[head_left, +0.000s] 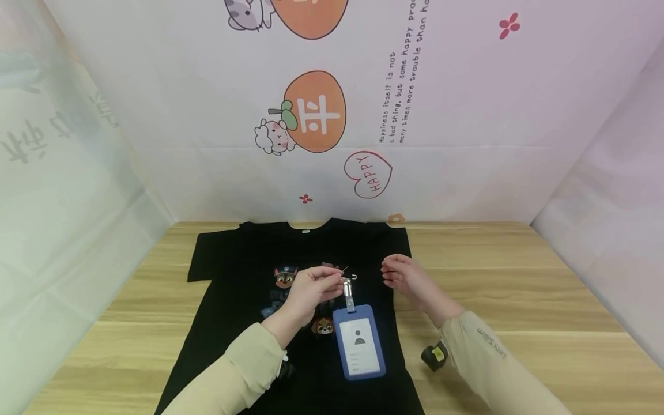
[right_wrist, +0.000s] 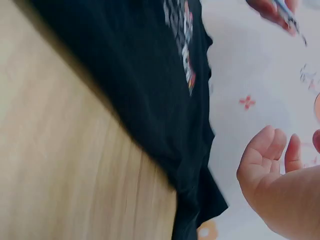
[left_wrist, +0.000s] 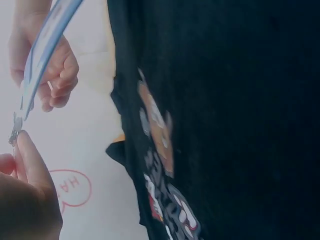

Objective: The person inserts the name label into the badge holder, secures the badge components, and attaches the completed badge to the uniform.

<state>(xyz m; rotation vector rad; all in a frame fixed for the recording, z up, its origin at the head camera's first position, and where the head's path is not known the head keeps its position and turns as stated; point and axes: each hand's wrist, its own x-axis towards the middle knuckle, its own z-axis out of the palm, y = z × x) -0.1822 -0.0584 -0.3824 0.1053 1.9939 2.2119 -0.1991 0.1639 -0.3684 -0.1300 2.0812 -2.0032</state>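
Badge holder hangs from the left hand over the black T-shirt, which lies flat on the worktop. Left fingers pinch the metal clip at the holder's top end; a thin pin-like part sticks out just right of the fingertips, toward the right hand.

Key relation — the clip sits between the two hands, just right of the left fingertips and near the right fingers, with a clear gap; the right hand touches nothing. Right fingers are loosely curled, relaxed, holding nothing. The left hand is the one on the part, the right the nearer free hand.

Long axis of the holder runs from the clip down toward the person, tilted slightly right at its lower end. Lower edge lies over the shirt's front, right of the cartoon print; whether it rests on the cloth or hangs just above it, I cannot tell.

Hard to read:
- Clip detail is tiny in the head view — open or closed, not discernible.
- Left wrist view shows the holder edge-on and blurred.
- Right wrist view shows only palm and fingertips; the left hand is cut off at the top edge.
- Small dark object on the worktop, right of the shirt, is partly hidden by the right sleeve — unidentifiable.
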